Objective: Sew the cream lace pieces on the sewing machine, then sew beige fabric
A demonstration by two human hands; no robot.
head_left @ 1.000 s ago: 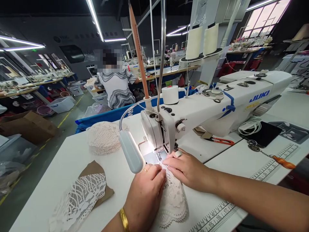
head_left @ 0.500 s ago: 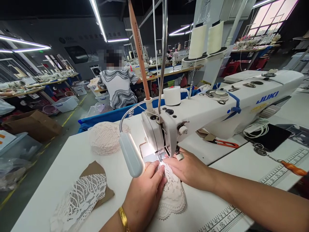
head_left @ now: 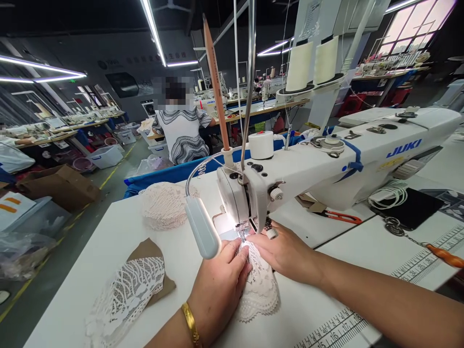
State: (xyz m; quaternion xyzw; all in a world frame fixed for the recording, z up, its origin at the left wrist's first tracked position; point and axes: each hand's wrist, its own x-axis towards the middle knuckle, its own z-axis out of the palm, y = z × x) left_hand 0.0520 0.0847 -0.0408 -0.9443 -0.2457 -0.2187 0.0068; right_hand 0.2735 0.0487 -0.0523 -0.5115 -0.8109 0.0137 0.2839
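Observation:
A cream lace piece (head_left: 259, 295) with a scalloped lower edge lies under the presser foot (head_left: 242, 235) of a white sewing machine (head_left: 286, 169). My left hand (head_left: 222, 280) presses its left side, thumb and fingers closed on it just in front of the foot. On the other side, my right hand (head_left: 286, 247) grips the lace's right edge, its fingertips close to the needle area and partly hidden. A lamp (head_left: 203, 227) on a bent metal neck lights the spot.
Left on the table are a lace piece over brown card (head_left: 139, 280) and a lace stack (head_left: 165, 205). Red-handled snips (head_left: 342, 217), a black phone-like slab (head_left: 416, 205) and a coiled cable (head_left: 389, 194) lie right. A pencil (head_left: 216, 87) stands on the machine head. Another person (head_left: 183, 130) sits beyond.
The whole view has shifted slightly, so things appear a little further right. Both hands remain on the lace at the presser foot, with hardly any visible movement.

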